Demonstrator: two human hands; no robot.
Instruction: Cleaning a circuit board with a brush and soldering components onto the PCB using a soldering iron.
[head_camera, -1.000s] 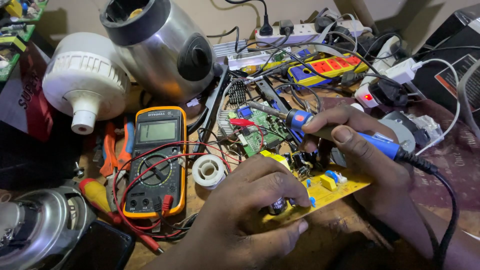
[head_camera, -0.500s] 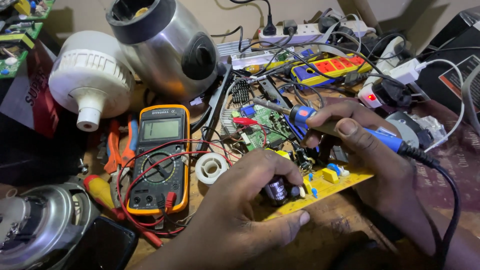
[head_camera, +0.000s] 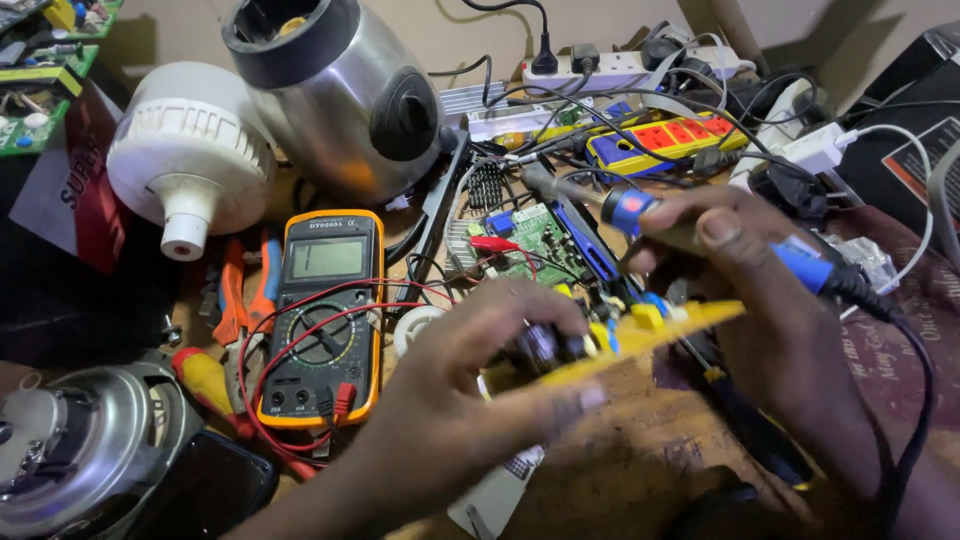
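Lifted now, yellow circuit board pinched in left hand.

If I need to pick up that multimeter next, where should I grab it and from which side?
Grip the multimeter across its orange side edges at the screen end, coming straight down from above. It lies flat, face up. The red leads loop over its dial and plug in at the lower end, and the left hand crowds its right side, so the upper end looks freest.

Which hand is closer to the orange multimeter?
Left. The left hand, gripping the yellow circuit board, sits just right of the multimeter. The right hand, holding the soldering iron, is farther right.
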